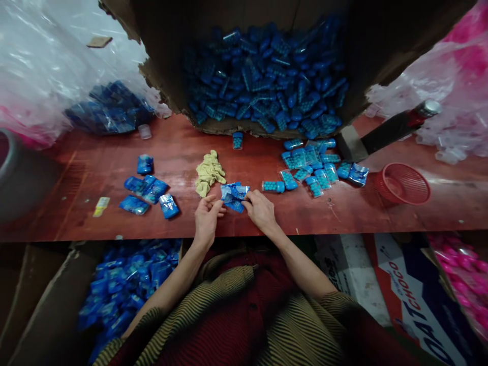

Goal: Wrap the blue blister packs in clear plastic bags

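Observation:
Close to the table's front edge, my hands are at a few flat blue printed wrappers (234,192). My right hand (261,209) pinches the right side of a wrapper between thumb and fingers. At the left corner, my left hand (208,216) has its thumb against the wrapper, its other fingers loosely curled. A crumpled yellow cloth (209,173) lies just beyond my left hand. Clear small bottles with blue caps and blue balls (305,162) lie in a group beyond my right hand. To the left are several wrapped blue packs (147,188).
A torn cardboard box (163,76) full of similar bottles stands at the back. A red plastic basket (404,184) and a dark-handled tool (392,129) are on the right. Blue wrappers in a clear bag (110,109) lie back left. Below the table, a carton holds blue packs (125,279).

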Motion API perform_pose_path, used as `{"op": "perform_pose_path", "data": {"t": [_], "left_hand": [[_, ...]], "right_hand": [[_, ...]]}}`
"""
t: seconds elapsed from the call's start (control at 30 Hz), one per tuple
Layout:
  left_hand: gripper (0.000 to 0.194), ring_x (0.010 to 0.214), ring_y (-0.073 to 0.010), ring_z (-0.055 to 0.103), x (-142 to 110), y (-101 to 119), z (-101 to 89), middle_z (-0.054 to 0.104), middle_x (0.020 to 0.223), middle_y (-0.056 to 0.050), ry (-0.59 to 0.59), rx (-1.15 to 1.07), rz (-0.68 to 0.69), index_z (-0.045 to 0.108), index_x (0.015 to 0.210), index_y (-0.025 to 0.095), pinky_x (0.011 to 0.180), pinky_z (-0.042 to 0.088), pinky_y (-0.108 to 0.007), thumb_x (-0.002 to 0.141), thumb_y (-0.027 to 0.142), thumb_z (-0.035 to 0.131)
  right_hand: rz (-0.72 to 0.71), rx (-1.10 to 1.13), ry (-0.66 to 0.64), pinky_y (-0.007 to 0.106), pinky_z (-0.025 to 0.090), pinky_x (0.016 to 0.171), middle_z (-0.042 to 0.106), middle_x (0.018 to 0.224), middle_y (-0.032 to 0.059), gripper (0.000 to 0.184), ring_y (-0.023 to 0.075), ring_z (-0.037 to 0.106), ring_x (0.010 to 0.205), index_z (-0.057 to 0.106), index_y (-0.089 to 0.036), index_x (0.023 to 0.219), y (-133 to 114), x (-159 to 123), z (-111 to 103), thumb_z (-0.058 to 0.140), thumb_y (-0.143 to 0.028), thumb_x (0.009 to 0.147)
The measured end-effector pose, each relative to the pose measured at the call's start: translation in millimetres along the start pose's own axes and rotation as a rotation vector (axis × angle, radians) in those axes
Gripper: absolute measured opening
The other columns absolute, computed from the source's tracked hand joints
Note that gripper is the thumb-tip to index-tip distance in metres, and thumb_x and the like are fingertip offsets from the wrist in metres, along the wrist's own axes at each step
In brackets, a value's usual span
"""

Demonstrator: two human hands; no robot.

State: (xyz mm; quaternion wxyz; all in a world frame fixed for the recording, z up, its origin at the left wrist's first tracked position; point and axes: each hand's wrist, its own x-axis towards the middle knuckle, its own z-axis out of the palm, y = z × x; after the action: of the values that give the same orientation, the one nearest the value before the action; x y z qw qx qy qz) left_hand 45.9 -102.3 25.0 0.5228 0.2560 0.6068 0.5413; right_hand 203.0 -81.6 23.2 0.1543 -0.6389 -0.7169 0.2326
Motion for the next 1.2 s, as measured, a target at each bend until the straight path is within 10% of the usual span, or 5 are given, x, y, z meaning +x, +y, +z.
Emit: {"op": "perform_pose_path", "data": {"t": [0.17, 0.4, 1.0, 1.2], "left_hand": [[0.043, 0.074, -0.0140, 0.061, 8.3, 1.3, 5.3, 0.067, 0.086, -0.003, -0.132, 0.198, 0.105, 0.064, 0.095, 0.015, 0.068, 0.046, -0.024, 0.055, 0.024, 0.076], [0.023, 0.046, -0.0082, 0.048, 5.3, -3.4, 16.1, 0.059, 0.053, 0.002, -0.142, 0.080, -0.068, 0.064, 0.066, 0.013, 0.046, 0.039, -0.021, 0.058, 0.033, 0.072], [0.021, 0.040, -0.0056, 0.040, -8.5, -2.1, 41.7, 0.047, 0.046, 0.007, -0.092, -0.271, -0.283, 0.054, 0.062, 0.016, 0.042, 0.037, -0.020, 0.062, 0.023, 0.073], [0.028, 0.051, -0.0120, 0.058, -8.3, 11.3, 24.7, 0.062, 0.058, -0.003, -0.355, -0.154, -0.366, 0.063, 0.073, 0.012, 0.047, 0.045, -0.022, 0.061, 0.033, 0.077]], "right_hand": [[-0.111, 0.463, -0.084, 0.025, 0.038, 0.066, 0.058, 0.072, -0.0007, 0.009, 0.0144, 0.052, 0.069, 0.056, -0.019, 0.072, 0.8, 4.4, -13.2, 0.055, -0.023, 0.080], [-0.040, 0.895, -0.087, 0.025, 0.042, 0.069, 0.060, 0.071, -0.0030, 0.017, 0.0126, 0.052, 0.067, 0.061, -0.018, 0.077, -3.1, 4.9, 2.8, 0.055, -0.034, 0.076], [0.026, 0.574, 0.122, 0.023, 0.036, 0.054, 0.049, 0.060, -0.0018, 0.028, 0.0135, 0.049, 0.056, 0.039, -0.024, 0.064, -20.1, -6.6, 8.3, 0.035, -0.036, 0.090], [0.000, 0.672, 0.151, 0.022, 0.030, 0.052, 0.038, 0.056, -0.0052, 0.033, 0.0100, 0.038, 0.053, 0.038, -0.022, 0.063, -10.6, -6.1, -0.3, 0.040, -0.042, 0.089]]}}
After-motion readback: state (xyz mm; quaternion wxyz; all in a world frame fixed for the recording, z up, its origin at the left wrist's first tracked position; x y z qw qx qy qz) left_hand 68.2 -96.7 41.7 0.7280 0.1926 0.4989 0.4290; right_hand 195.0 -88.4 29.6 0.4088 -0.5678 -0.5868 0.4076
